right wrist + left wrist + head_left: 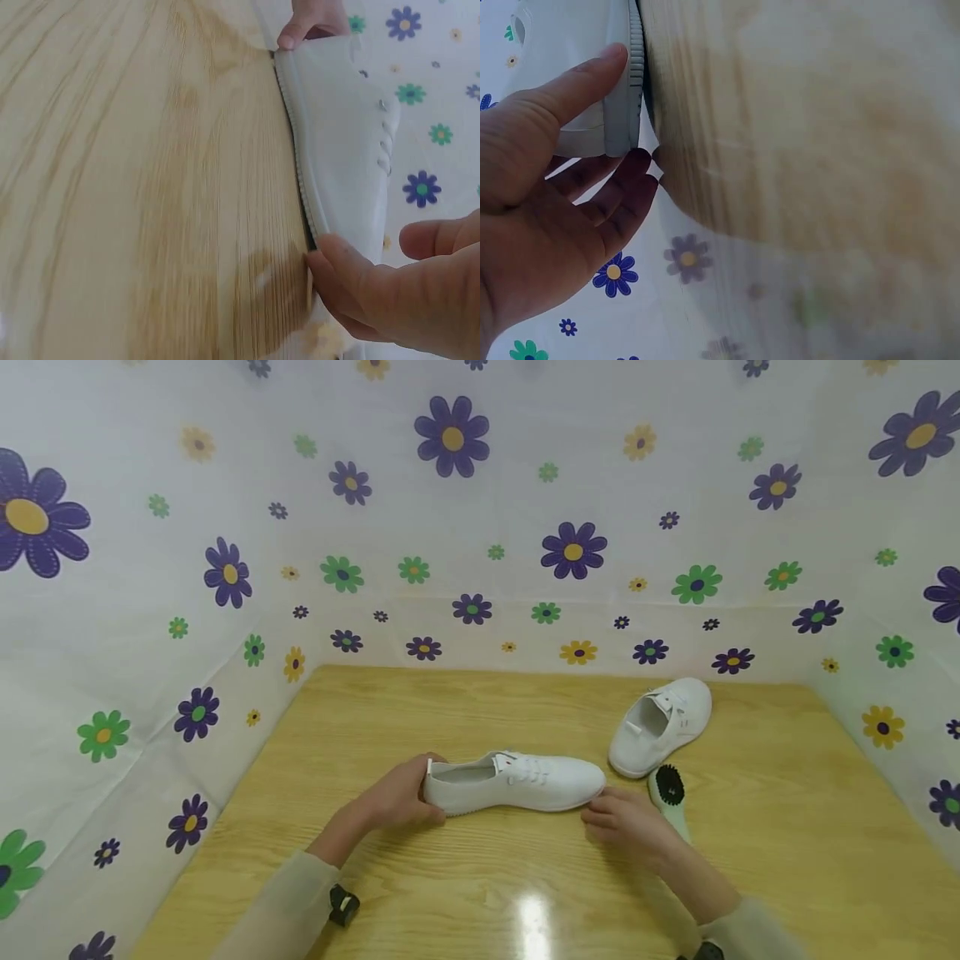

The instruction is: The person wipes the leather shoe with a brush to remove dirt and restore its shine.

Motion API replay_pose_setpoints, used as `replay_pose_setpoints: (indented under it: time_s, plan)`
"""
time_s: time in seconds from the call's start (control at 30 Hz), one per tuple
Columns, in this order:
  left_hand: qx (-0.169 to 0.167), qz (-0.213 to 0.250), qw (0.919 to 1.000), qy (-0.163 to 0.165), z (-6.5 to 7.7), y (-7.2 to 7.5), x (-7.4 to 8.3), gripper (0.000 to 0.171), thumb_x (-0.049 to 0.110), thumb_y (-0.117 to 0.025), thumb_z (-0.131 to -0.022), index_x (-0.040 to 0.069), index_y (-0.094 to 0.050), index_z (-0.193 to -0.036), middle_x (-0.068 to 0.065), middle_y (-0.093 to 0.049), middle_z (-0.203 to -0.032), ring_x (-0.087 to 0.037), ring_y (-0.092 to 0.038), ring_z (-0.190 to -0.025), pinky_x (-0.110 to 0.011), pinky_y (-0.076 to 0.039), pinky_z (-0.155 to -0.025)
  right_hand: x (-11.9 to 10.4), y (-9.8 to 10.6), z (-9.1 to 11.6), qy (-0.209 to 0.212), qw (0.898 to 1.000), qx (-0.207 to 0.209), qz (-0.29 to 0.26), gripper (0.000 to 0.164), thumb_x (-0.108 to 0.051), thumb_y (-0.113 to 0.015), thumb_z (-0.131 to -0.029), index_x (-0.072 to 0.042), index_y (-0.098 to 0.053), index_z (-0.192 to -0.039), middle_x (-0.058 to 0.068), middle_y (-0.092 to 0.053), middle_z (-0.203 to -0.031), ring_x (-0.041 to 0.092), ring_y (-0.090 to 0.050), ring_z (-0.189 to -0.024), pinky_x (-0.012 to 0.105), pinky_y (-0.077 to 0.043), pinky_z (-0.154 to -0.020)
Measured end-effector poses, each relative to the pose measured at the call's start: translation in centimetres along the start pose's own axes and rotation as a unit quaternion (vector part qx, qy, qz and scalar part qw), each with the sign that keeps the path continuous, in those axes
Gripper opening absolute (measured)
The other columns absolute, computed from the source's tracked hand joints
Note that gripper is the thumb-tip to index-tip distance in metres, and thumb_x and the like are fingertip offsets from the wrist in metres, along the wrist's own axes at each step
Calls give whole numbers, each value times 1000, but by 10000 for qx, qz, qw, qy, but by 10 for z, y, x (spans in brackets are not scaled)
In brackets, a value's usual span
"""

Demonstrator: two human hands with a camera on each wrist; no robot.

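Note:
A white lace-up shoe lies sideways across the tabletop, its toe to the right and its opening up. My left hand grips the heel, with the thumb on the near side by the ridged sole and the fingers round the back. At the toe, my right hand touches the lower edge with its fingertips. In the right wrist view, the thumb of the right hand stands apart from the shoe. The matching white shoe rests farther back on the right.
A pale green brush with black bristles facing up lies just right of the right hand, near the second shoe. The wooden table meets a white flower-print cloth at its back and sides.

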State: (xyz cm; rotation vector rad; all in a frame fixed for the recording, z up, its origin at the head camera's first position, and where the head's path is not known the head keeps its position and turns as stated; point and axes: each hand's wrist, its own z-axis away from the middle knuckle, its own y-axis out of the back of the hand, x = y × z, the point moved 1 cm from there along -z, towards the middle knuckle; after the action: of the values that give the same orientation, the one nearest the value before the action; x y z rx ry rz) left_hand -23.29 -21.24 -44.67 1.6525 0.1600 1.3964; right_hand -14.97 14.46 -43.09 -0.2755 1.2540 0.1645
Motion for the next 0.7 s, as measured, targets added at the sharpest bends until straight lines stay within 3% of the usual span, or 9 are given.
replay_pose_setpoints:
  time_s: [0.1,0.2,0.27,0.47,0.6,0.7]
  plan:
    - [145,-122,9998,39,14,2,-2,67,18,-87,-76,4,-50,-130,-7,-61,-117,-19,-58,-100,-39,-48,-86,2,-11,-9,255,9991,-197,-278,55,6,-38,-102,28,-8,-143,37,-39,-143,16,-60,-115,34,-48,-100]
    - [345,-257,9990,144,28,3,-3,66,18,-89,-74,1,-52,-126,-8,-61,-112,-17,-58,-96,-38,-48,-84,2,-28,-24,253,9992,-117,-279,52,5,-42,-100,26,-19,-142,24,-45,-137,6,-57,-103,30,-47,-97]
    - [506,-334,9979,217,38,5,-2,64,16,-90,-71,-1,-55,-122,-8,-62,-109,-17,-57,-93,-37,-48,-81,1,-41,-35,123,9997,54,-216,51,2,-45,-99,21,-26,-142,24,-41,-141,8,-55,-103,31,-46,-97]
    - [1007,-668,9883,928,65,6,1,70,21,-92,-68,-3,-56,-123,-7,-62,-105,-17,-57,-89,-37,-48,-79,-7,-72,-68,-163,9992,129,-329,58,2,-41,-98,14,-19,-150,28,-19,-158,26,-40,-128,43,-36,-109]
    - [1271,-934,9782,1350,80,3,3,74,27,-91,-68,-5,-57,-126,-9,-64,-103,-18,-58,-87,-38,-49,-79,-9,-90,-93,-147,9983,22,-558,65,4,-40,-97,10,-9,-154,26,-11,-161,27,-29,-136,42,-33,-107]
    - [1450,-978,9730,1504,87,0,7,64,29,-90,-68,-3,-63,-117,-7,-65,-92,-16,-57,-79,-36,-49,-73,-10,-104,-111,-110,9982,-74,-588,64,3,-40,-97,7,-11,-155,23,-13,-162,25,-24,-139,41,-30,-107]
